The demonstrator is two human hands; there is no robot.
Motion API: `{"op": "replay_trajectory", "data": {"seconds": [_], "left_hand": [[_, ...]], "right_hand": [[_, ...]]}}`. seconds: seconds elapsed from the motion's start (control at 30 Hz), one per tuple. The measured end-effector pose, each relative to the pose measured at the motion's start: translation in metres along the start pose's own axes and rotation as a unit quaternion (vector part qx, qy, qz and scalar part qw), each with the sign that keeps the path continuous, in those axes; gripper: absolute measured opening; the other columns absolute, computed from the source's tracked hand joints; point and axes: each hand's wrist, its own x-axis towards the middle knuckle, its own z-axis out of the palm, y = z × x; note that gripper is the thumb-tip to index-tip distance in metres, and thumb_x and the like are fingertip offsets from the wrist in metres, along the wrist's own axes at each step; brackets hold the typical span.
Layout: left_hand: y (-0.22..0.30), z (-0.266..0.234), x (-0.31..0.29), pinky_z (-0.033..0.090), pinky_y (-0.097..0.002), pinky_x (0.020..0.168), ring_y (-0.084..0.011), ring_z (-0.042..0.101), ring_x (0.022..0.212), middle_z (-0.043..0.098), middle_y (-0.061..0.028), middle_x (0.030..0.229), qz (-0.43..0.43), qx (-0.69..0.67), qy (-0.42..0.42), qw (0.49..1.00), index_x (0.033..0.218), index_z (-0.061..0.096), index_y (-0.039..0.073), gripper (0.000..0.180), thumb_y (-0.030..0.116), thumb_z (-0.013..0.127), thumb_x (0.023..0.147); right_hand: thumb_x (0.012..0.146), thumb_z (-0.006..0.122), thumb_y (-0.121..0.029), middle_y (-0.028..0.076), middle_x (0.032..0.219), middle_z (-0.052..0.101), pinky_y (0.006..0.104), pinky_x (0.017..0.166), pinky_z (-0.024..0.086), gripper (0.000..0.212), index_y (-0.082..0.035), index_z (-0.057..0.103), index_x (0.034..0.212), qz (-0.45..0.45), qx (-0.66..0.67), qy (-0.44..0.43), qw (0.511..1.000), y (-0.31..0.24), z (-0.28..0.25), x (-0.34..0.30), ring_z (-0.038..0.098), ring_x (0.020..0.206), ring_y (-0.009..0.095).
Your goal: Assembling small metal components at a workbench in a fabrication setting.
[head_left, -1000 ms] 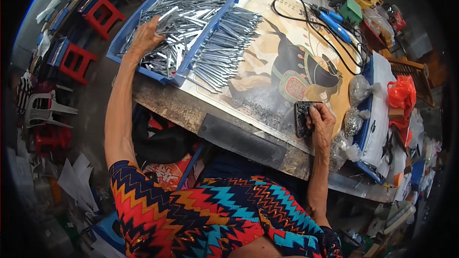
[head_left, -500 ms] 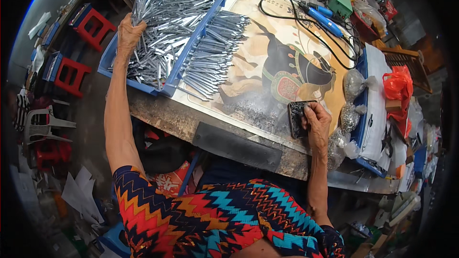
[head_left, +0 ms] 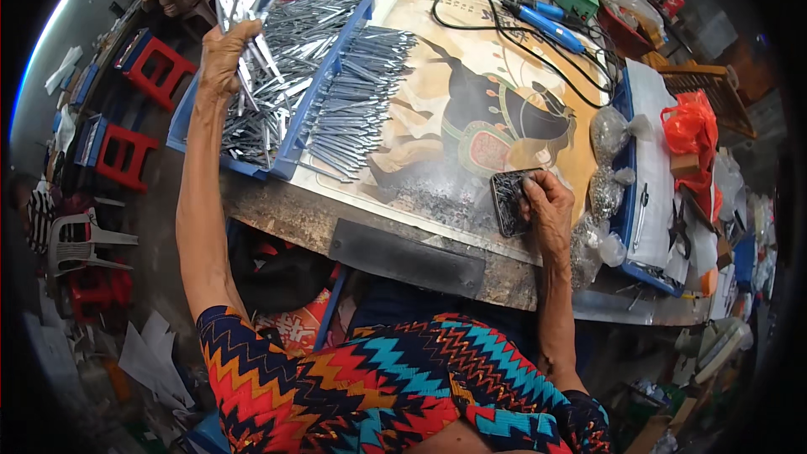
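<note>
The left arm is reaching far out, almost straight, with the left hand (head_left: 224,57) raised and its fingers closing in a fist (knuckles showing). The right arm is lying bent and nearer the body, the right hand (head_left: 548,207) curling palm-down, fingers gripping.

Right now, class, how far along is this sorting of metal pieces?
Done: a row of metal pieces lies lined up on the printed mat. In hand: the left hand lifts a bunch from the blue tray; the right hand rests on a dark block. Left: the tray holds a jumbled heap.
</note>
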Motion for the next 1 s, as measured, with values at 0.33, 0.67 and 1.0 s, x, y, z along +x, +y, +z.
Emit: {"op": "replay_trajectory", "data": {"seconds": [0.33,0.67,1.0], "left_hand": [[-0.033,0.172,-0.117,0.039,-0.0197,0.047,-0.0054,0.049,0.055,0.057,0.0008,0.067,-0.118,0.043,-0.298,0.946,0.089,0.060,-0.002,0.022,0.013,0.065,0.073],[-0.074,0.259,-0.157,0.047,-0.0419,0.059,-0.0342,0.061,0.065,0.061,-0.0218,0.071,0.048,0.289,-0.385,0.875,0.090,0.056,-0.004,0.023,0.009,0.059,0.071],[-0.089,0.270,-0.181,0.051,-0.0456,0.056,-0.0406,0.062,0.070,0.055,-0.0228,0.084,0.190,0.472,-0.285,0.812,0.089,0.045,-0.004,0.036,0.016,0.069,0.071]], "right_hand": [[0.087,0.055,-0.010,-0.001,0.064,0.051,0.0180,0.046,0.034,0.013,0.002,0.057,0.085,-0.012,-0.038,0.035,0.999,-0.012,-0.006,0.003,0.044,0.053,0.004],[0.084,0.055,-0.005,-0.001,0.060,0.050,0.0210,0.049,0.036,0.008,0.002,0.057,0.084,-0.098,-0.135,0.064,0.984,0.002,-0.011,0.003,0.045,0.054,0.005],[0.081,0.055,-0.004,0.019,0.074,0.059,0.0370,0.059,0.045,0.009,0.004,0.055,0.084,-0.155,-0.251,0.071,0.953,0.007,-0.008,0.007,0.059,0.066,0.031]]}}
